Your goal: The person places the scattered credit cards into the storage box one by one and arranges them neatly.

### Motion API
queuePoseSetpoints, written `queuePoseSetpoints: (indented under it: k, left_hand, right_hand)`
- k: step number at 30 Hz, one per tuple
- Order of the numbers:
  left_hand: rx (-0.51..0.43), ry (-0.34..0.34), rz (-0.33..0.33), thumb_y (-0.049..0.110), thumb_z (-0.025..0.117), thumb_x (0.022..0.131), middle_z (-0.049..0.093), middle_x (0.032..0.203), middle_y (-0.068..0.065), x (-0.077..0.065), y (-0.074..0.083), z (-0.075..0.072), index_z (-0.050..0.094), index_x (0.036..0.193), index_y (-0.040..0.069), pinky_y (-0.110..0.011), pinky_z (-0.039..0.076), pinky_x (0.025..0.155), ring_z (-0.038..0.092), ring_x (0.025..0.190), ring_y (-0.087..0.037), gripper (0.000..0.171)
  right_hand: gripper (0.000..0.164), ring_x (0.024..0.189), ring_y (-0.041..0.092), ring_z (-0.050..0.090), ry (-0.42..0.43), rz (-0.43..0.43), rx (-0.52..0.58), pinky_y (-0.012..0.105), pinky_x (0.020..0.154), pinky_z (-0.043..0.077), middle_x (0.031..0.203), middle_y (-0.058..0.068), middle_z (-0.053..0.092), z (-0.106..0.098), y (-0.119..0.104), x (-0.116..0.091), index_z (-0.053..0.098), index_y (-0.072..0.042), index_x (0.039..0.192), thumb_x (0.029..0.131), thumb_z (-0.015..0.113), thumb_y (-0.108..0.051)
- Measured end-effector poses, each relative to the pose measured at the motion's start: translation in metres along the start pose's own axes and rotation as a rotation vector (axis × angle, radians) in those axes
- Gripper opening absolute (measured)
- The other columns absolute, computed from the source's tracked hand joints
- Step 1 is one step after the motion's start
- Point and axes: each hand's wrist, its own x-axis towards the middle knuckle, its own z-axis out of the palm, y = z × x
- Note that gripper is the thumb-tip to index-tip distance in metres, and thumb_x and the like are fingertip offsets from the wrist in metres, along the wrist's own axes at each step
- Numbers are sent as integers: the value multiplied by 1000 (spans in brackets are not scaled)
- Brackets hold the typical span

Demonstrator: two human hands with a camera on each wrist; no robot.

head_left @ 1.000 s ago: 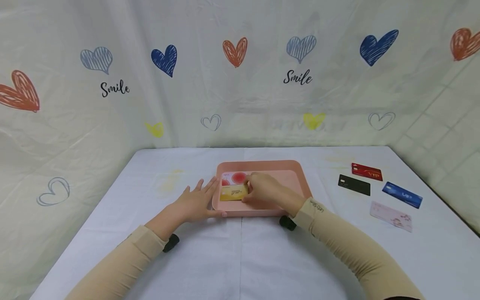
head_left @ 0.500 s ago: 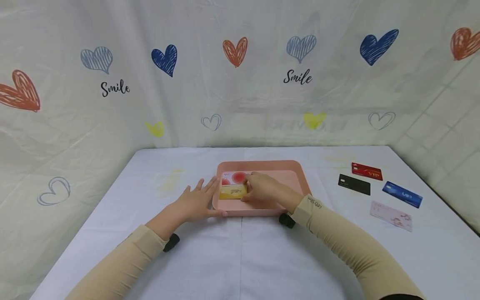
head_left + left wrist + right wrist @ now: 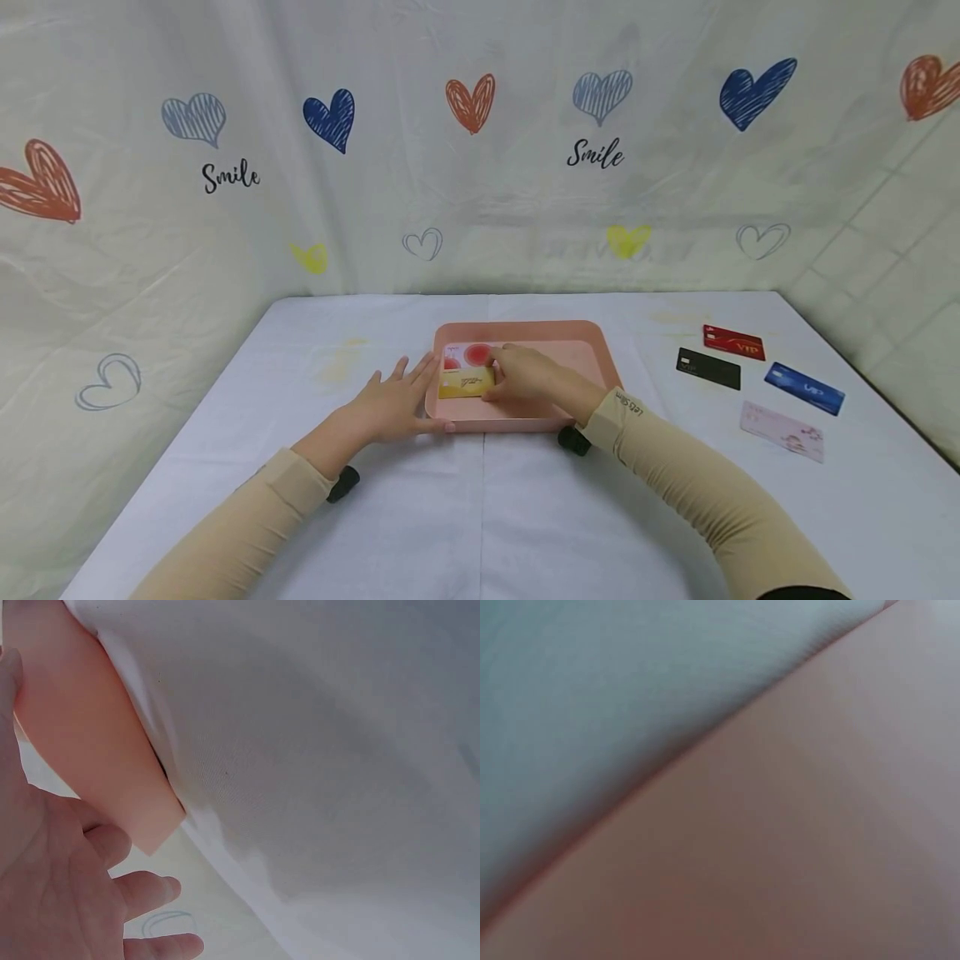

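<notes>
In the head view a pink tray point(image 3: 558, 360) lies in the middle of the table. Inside its left part, a yellow card point(image 3: 465, 384) is placed along the near side of a white card with red circles point(image 3: 471, 354). My right hand point(image 3: 528, 373) reaches over the tray, thumb and curled fingers pinching the yellow card at its right end. The right wrist view has only the tray's wall point(image 3: 780, 825), close up and blurred. Fingers spread, my left hand point(image 3: 395, 406) rests against the tray's left side; the left wrist view has this hand point(image 3: 56, 877) beside the tray wall point(image 3: 97, 727).
To the right of the tray lie a red card point(image 3: 734, 342), a black card point(image 3: 708, 369), a blue card point(image 3: 805, 388) and a pale pink card point(image 3: 782, 432). A white cloth point(image 3: 480, 517) covers the table. Behind it hangs a sheet point(image 3: 525, 192) printed with hearts.
The yellow card has shifted slightly away from me and straightened along the white card, my right hand moving with it. The left hand stays at the tray's side.
</notes>
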Motion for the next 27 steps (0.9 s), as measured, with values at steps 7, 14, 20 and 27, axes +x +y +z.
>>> queuePoseSetpoints:
  k: [7, 14, 20, 27]
  left_hand:
    - [1, -7, -6, 72, 62, 88, 9, 172, -5, 0, -1, 1, 10, 166, 14, -72, 15, 115, 13, 153, -45, 110]
    - [10, -6, -8, 71, 63, 89, 10, 172, -5, 0, 0, 0, 11, 166, 14, -72, 16, 115, 13, 154, -44, 109]
    - [16, -1, -10, 75, 61, 88, 9, 172, -3, 0, 0, 1, 9, 166, 15, -72, 16, 115, 13, 154, -44, 112]
    - [12, 4, -10, 75, 61, 87, 9, 172, -3, -1, 0, 0, 8, 166, 14, -72, 16, 115, 14, 154, -44, 113]
  right_hand:
    - [52, 80, 18, 55, 1, -9, -4, 28, 69, 47, 87, 3, 57, 1, 1, 0, 65, -8, 127, 86, 85, -33]
    - [52, 80, 18, 54, 5, -19, -16, 29, 70, 47, 86, 2, 57, 1, 2, 1, 65, -7, 126, 86, 85, -33]
    - [51, 79, 19, 54, 3, -11, 0, 28, 67, 46, 85, 4, 57, 0, 2, 1, 66, -7, 126, 86, 85, -32]
    - [56, 75, 18, 56, 14, -16, 30, 28, 67, 48, 83, 2, 61, -3, 2, -3, 62, -10, 135, 87, 84, -31]
